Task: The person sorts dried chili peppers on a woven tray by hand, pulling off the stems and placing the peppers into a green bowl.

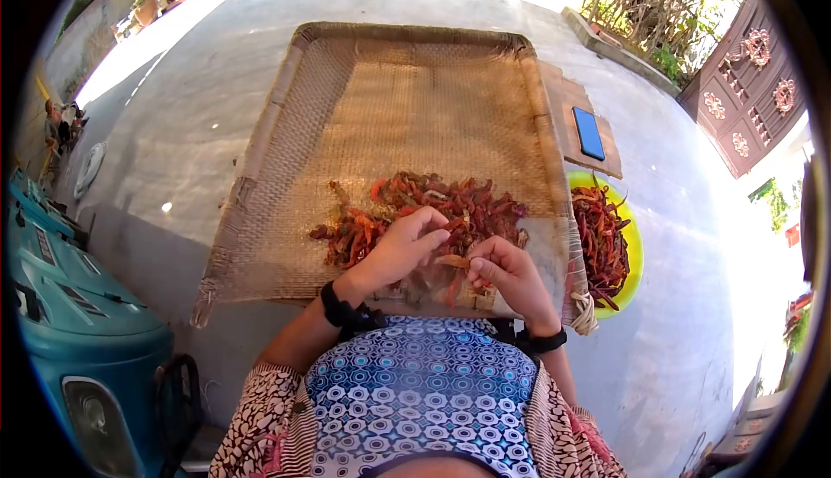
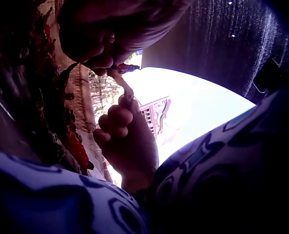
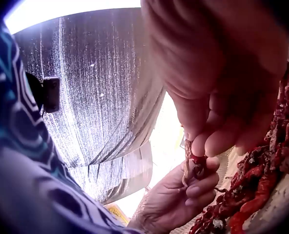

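My right hand [image 1: 512, 274] pinches a pale orange dried chili pepper [image 1: 452, 261] between thumb and fingertips, close over the near edge of a woven tray [image 1: 433, 114]. Just left of it is my left hand [image 1: 407, 248], above a heap of red and brown dried chilies [image 1: 485, 205]. In the right wrist view the left hand's fingers [image 3: 200, 190] curl round a dark red dried chili [image 3: 198, 167], right below the right hand's fingertips. From the left wrist the pale chili [image 2: 122, 84] spans between both hands' fingertips.
A yellow-green basin [image 1: 636, 248] of dark red chilies stands right of the tray. Behind it a blue-screened phone [image 1: 588, 133] lies on cardboard [image 1: 567, 110]. A teal vehicle [image 1: 95, 331] stands at the left, on the concrete floor [image 1: 164, 192].
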A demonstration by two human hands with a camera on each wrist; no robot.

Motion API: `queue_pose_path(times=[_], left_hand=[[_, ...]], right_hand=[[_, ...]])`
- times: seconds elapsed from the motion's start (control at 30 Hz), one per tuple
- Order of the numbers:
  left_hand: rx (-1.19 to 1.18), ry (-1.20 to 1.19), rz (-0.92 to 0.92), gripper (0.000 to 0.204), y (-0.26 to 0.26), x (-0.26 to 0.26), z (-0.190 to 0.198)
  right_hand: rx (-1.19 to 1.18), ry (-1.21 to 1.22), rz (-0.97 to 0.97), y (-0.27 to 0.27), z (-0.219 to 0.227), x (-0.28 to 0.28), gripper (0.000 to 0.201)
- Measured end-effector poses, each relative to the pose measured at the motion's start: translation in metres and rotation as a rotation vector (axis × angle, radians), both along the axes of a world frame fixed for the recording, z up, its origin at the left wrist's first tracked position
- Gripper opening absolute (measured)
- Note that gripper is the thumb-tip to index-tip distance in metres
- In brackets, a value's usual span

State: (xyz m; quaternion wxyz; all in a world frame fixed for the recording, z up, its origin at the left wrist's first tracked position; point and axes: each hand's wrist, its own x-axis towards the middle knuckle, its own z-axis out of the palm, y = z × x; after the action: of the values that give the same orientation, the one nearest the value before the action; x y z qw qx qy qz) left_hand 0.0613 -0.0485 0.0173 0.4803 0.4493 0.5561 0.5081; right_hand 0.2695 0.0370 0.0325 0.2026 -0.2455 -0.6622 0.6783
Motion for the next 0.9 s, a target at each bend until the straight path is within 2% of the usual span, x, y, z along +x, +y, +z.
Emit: queue_pose_path(times=[0.07, 0.1, 0.17, 0.27, 0.33, 0.43, 0.5, 0.57, 0.67, 0.8, 0.83, 0.9], left_hand=[[-0.029, 0.017, -0.005, 0.015, -0.001, 0.001, 0.005], [-0.05, 0.032, -0.015, 0.015, -0.002, -0.001, 0.012], [-0.047, 0.045, -0.016, 0.015, -0.005, 0.0, 0.012], [0.003, 0.032, 0.0, 0.015, -0.003, 0.0, 0.002], [0.0, 0.018, -0.002, 0.015, -0.003, 0.001, -0.001], [0.007, 0.044, -0.005, 0.015, -0.004, 0.005, 0.005], [0.024, 0.072, -0.008, 0.015, -0.001, 0.004, 0.001], [0.021, 0.073, -0.025, 0.015, 0.0, 0.004, 0.0], [0.014, 0.057, -0.047, 0.015, -0.002, 0.006, 0.004], [-0.004, 0.043, -0.054, 0.017, -0.003, 0.003, 0.005], [-0.025, 0.019, -0.057, 0.017, -0.003, 0.001, 0.006], [-0.045, -0.202, -0.09, 0.018, -0.002, -0.003, 0.004]], right_hand=[[0.062, -0.034, -0.071, 0.002, -0.001, 0.01, 0.011], [0.234, -0.051, -0.174, 0.009, -0.002, 0.019, 0.009], [0.325, -0.015, -0.492, 0.019, 0.01, 0.035, 0.009], [0.613, -0.106, -0.858, 0.052, 0.02, 0.068, 0.014], [0.874, -0.589, -1.058, 0.056, 0.034, 0.076, 0.018], [0.535, -0.244, -0.884, 0.048, 0.033, 0.061, 0.02], [0.492, -0.166, -0.495, 0.036, 0.018, 0.04, 0.022], [0.268, -0.108, -0.229, 0.016, 0.018, 0.013, 0.02], [0.333, -0.062, -0.199, 0.007, 0.012, -0.01, 0.016], [0.239, -0.013, -0.17, 0.014, -0.002, -0.014, 0.01], [0.145, 0.023, -0.137, 0.015, -0.005, -0.012, 0.01], [-0.043, 0.098, -0.073, 0.016, -0.008, -0.006, 0.009]])
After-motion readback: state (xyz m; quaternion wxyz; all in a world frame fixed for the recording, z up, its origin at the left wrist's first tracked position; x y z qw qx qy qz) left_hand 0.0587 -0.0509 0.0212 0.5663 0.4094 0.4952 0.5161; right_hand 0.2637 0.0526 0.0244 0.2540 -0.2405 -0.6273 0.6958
